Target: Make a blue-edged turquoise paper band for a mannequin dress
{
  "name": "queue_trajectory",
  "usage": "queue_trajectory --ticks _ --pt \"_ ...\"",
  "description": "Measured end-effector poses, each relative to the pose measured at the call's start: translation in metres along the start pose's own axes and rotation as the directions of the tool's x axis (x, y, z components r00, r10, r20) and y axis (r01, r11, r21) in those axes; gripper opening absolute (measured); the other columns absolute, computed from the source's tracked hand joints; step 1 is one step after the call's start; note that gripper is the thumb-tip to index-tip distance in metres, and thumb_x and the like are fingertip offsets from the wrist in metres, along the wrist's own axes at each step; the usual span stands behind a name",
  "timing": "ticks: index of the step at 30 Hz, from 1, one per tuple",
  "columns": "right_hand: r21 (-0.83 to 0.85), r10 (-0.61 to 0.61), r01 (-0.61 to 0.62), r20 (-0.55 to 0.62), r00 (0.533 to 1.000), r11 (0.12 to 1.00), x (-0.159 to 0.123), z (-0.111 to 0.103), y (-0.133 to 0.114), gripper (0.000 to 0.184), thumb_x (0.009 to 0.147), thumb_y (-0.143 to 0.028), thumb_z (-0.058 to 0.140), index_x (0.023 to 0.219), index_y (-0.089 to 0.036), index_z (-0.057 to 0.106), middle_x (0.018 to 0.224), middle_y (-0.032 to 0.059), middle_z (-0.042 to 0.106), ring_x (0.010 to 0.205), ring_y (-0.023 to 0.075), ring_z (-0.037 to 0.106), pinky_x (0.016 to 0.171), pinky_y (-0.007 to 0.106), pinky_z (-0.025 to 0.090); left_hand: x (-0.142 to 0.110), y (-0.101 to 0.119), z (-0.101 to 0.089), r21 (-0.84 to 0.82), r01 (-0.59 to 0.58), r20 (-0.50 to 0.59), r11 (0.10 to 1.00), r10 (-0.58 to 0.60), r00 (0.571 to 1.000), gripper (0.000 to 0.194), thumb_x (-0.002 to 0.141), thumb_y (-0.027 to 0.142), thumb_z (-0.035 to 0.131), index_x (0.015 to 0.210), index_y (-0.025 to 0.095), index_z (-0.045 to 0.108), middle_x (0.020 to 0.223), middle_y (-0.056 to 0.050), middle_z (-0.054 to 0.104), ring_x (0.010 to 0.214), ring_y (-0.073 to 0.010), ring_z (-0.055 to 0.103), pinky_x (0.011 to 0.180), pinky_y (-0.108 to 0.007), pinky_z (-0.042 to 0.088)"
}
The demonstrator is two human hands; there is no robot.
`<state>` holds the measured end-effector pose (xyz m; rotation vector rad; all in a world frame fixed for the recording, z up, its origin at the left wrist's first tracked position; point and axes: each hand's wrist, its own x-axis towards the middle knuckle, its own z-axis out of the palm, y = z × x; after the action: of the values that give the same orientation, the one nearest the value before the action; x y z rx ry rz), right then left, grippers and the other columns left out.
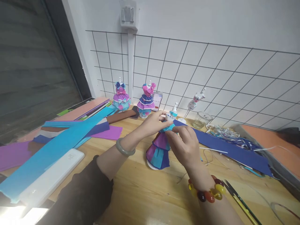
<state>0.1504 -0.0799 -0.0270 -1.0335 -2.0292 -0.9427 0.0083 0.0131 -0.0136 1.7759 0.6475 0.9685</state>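
A miniature dress form (172, 116) with a white patterned top stands on the table in front of me, tilted slightly. It wears a tiered skirt (157, 153) of purple, blue and navy cloth. My left hand (154, 122) is closed around its upper body, thumb across the front. At the waist, the fingers of my right hand (184, 143) pinch together against a light blue cloth band (167, 127). Those right fingertips are partly hidden, so whether they hold anything besides the cloth does not show.
Two dressed miniature forms (121, 95) (146, 101) and a bare one (196, 99) stand along the wall grid. Fabric strips (67, 134) and a white power bank (53, 176) lie left. Right are a glass jar (202, 120), navy cloth (229, 148), tangled ribbons (222, 132) and scissors (241, 201).
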Motion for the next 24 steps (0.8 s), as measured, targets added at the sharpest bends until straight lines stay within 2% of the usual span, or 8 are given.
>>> queue_trajectory --ticks 6,13,17,21,24 --pt "0.049 -0.061 0.062 -0.013 0.998 0.997 -0.005 0.004 0.001 0.018 0.085 -0.011 0.052 0.097 -0.023 0.059 0.085 0.0071 0.06 0.082 0.0201 0.053 0.067 0.034 0.041 0.001 0.001 -0.004 -0.095 0.041 0.021 0.995 -0.039 0.999 0.045 0.072 0.034 0.068 0.11 0.014 0.053 0.091 -0.006 0.067 0.079 -0.013 0.063 0.067 -0.024 0.047" --pt "0.018 -0.051 0.052 -0.047 0.998 0.998 -0.002 0.004 -0.003 0.022 0.083 -0.011 0.056 0.101 -0.023 0.059 0.091 0.0084 0.061 0.083 0.021 0.052 0.067 0.034 0.039 -0.004 0.01 0.0 -0.016 0.033 0.011 0.999 -0.033 0.999 0.042 0.074 0.033 0.066 0.11 0.014 0.054 0.093 -0.006 0.068 0.083 -0.015 0.063 0.067 -0.024 0.047" --pt "0.028 -0.058 0.059 -0.051 0.997 0.998 -0.003 0.002 -0.004 0.019 0.085 -0.013 0.054 0.1 -0.024 0.06 0.086 0.0069 0.062 0.081 0.0199 0.052 0.065 0.033 0.037 -0.009 0.018 0.003 0.007 -0.015 0.021 1.0 0.015 1.0 0.037 0.074 0.03 0.065 0.106 0.014 0.056 0.093 -0.006 0.068 0.086 -0.0154 0.063 0.069 -0.024 0.047" --pt "0.08 -0.055 0.06 -0.067 0.996 0.995 -0.005 0.002 -0.004 0.021 0.084 -0.013 0.055 0.101 -0.024 0.06 0.084 0.0062 0.063 0.079 0.0194 0.053 0.063 0.033 0.036 -0.007 0.016 0.004 -0.009 -0.087 0.046 0.996 0.087 0.995 0.035 0.072 0.028 0.067 0.103 0.013 0.059 0.098 -0.007 0.066 0.09 -0.0151 0.061 0.078 -0.026 0.048" --pt "0.145 -0.07 0.075 -0.038 0.997 0.987 -0.005 0.002 -0.005 0.022 0.083 -0.012 0.055 0.099 -0.025 0.06 0.085 0.0059 0.063 0.078 0.019 0.054 0.064 0.034 0.039 -0.004 0.014 -0.001 0.068 -0.102 0.056 0.992 0.098 0.994 0.036 0.072 0.033 0.068 0.103 0.014 0.063 0.096 -0.007 0.065 0.085 -0.0142 0.06 0.076 -0.027 0.048"
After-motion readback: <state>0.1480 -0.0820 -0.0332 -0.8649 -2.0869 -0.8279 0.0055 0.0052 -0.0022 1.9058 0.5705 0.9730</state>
